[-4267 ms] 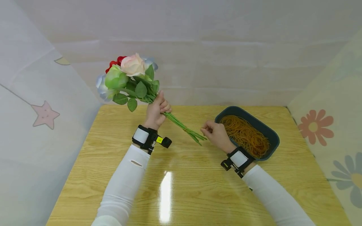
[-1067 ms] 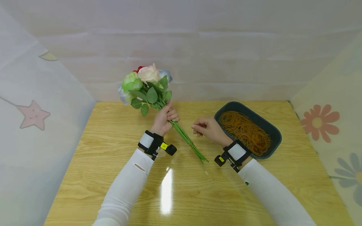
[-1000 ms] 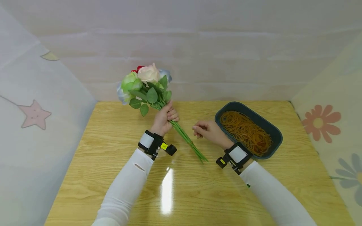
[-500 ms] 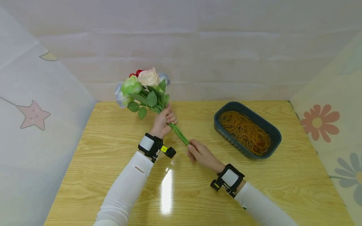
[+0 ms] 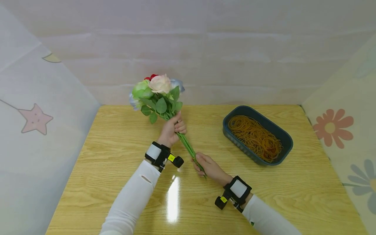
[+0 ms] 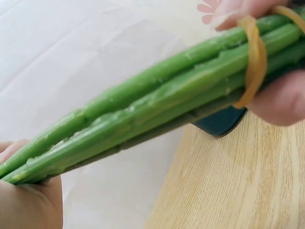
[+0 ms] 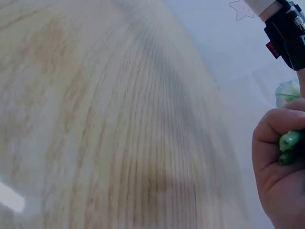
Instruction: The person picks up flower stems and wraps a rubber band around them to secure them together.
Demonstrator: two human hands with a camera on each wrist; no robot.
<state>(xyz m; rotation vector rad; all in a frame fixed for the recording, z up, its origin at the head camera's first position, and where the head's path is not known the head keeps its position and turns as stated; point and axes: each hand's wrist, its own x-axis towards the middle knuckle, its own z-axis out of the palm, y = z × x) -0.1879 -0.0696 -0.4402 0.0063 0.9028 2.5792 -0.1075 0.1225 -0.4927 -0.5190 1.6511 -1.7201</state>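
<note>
My left hand (image 5: pixel 172 130) grips the green stems of a bouquet of artificial flowers (image 5: pixel 160 84), just below the leaves. Its blooms, white-pink, green, pale blue and red, point up and away to the left. Lower down, my right hand (image 5: pixel 210 167) holds the same stems between thumb and fingers near their cut ends. A tan rubber band (image 6: pixel 257 62) wraps the stems beside the right fingertips in the left wrist view. A second bit of band shows at that view's corner. In the right wrist view, stem ends (image 7: pixel 289 141) poke out of the right hand.
A dark blue plastic box (image 5: pixel 242 148) stands on the wooden table (image 5: pixel 117 137) at the back right. Many loose rubber bands (image 5: pixel 255 138) fill its bottom. Pale printed cloth (image 5: pixel 223 65) encloses the table at the back and sides.
The right hand has moved from beside the box, down and left, onto the lower stems, then slid toward their ends. The bouquet is lower and more upright than several seconds ago.
</note>
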